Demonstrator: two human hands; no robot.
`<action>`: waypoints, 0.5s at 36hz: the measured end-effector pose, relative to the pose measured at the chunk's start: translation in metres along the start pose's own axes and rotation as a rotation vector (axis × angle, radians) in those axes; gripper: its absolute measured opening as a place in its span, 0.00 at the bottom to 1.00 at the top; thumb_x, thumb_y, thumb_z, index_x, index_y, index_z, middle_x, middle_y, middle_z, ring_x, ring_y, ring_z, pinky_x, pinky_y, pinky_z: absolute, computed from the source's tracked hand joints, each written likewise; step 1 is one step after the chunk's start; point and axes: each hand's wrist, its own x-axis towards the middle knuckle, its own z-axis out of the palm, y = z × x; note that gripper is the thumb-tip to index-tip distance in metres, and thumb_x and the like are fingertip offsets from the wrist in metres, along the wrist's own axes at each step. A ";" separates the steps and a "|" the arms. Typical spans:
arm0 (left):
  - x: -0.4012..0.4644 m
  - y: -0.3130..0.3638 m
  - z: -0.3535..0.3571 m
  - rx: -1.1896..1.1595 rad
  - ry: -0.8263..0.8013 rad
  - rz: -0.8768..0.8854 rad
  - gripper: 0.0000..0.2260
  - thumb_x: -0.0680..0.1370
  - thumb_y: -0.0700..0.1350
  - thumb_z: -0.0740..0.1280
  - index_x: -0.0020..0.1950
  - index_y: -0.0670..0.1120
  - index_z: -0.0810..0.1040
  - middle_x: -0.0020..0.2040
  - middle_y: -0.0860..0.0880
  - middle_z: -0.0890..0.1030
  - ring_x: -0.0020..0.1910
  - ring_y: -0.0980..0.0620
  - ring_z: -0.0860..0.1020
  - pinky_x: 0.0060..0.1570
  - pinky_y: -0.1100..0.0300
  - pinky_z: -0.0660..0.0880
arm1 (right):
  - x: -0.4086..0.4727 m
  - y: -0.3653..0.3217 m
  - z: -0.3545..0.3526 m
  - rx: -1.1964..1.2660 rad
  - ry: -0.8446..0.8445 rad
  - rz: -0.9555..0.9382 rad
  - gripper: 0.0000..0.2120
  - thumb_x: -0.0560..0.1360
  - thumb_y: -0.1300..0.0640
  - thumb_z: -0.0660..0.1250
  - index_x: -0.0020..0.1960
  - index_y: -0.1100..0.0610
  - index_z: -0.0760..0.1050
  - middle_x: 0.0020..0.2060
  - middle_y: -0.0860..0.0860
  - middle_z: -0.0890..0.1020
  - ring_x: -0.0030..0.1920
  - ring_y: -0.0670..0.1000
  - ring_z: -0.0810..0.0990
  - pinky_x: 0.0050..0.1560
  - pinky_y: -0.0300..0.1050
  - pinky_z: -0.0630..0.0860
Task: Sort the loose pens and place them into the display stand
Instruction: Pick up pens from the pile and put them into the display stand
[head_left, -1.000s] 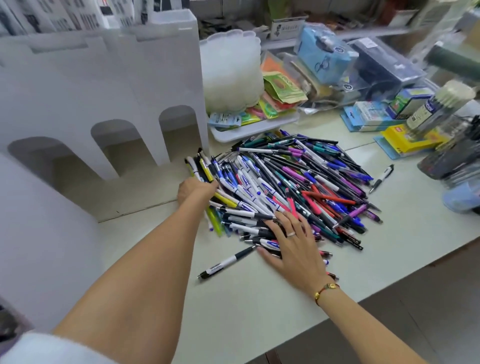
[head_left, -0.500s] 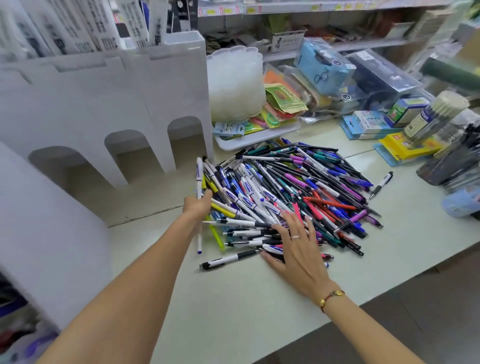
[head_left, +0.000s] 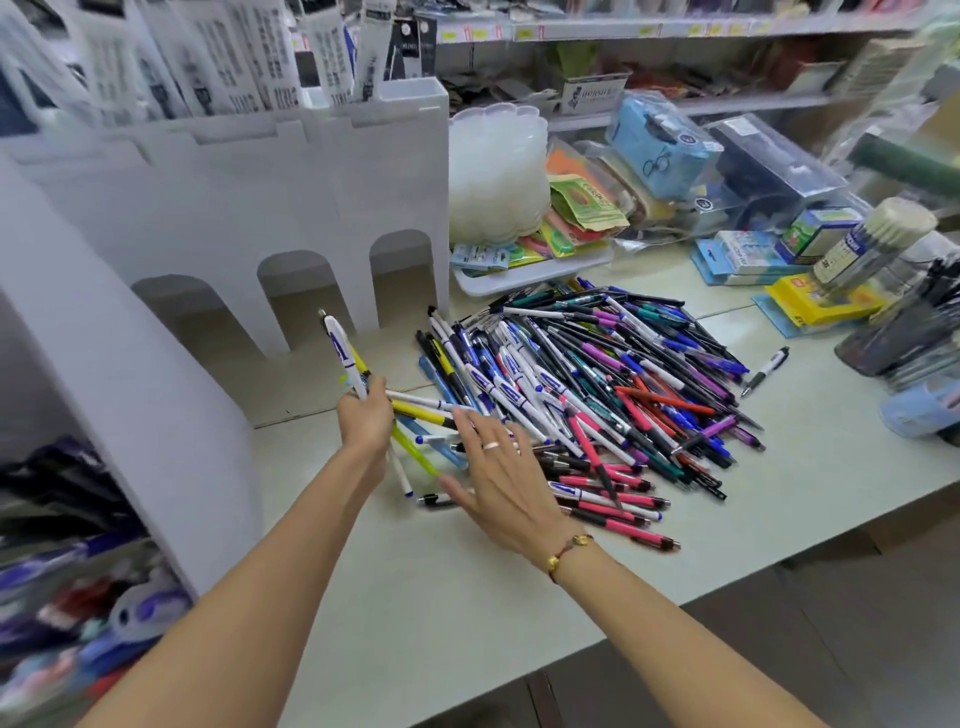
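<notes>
On the pale desk (head_left: 467, 613), a large heap of loose pens (head_left: 587, 384) is spread at the centre, with the white display stand (head_left: 291, 208) positioned at 10 o'clock from it. Three arched openings are cut into the lower front of the stand, facing the heap. The left hand (head_left: 365, 421) is held just at 9 o'clock of the heap, raised off the desk, and is curled round a small bundle: a white pen with blue print (head_left: 340, 353) and a yellow-green pen (head_left: 410, 447) are gripped together, the white pen's tip being pointed toward 11 o'clock at the arches. The right hand (head_left: 506, 483) is located at 7 o'clock of the heap with fingers straight and spread, palm down; whether the pens beneath are touched cannot be told. A ring and a wrist bracelet are worn on this hand. One white and black pen (head_left: 766, 370) is laid apart at 3 o'clock of the heap. A white tray (head_left: 530, 270) of coloured packets is placed at 12 o'clock, just beside the stand.
</notes>
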 end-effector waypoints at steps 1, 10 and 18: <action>0.000 0.002 -0.001 -0.013 0.023 0.008 0.13 0.80 0.45 0.59 0.36 0.46 0.65 0.33 0.48 0.66 0.34 0.49 0.67 0.36 0.56 0.64 | 0.005 -0.004 -0.002 0.092 0.021 0.012 0.30 0.81 0.42 0.48 0.77 0.57 0.54 0.69 0.54 0.70 0.68 0.52 0.69 0.69 0.53 0.66; -0.018 0.032 -0.004 -0.225 -0.021 -0.072 0.10 0.80 0.47 0.60 0.40 0.47 0.65 0.36 0.49 0.67 0.33 0.53 0.66 0.32 0.59 0.63 | 0.048 -0.022 -0.048 1.156 0.162 0.674 0.16 0.81 0.46 0.57 0.64 0.50 0.74 0.54 0.45 0.77 0.57 0.49 0.75 0.53 0.41 0.74; -0.037 0.031 -0.014 -0.349 -0.212 -0.311 0.13 0.80 0.45 0.59 0.35 0.47 0.63 0.32 0.48 0.65 0.31 0.53 0.66 0.33 0.60 0.66 | 0.045 -0.023 -0.070 1.537 0.076 0.902 0.15 0.79 0.47 0.63 0.62 0.52 0.75 0.45 0.45 0.79 0.41 0.47 0.81 0.45 0.45 0.76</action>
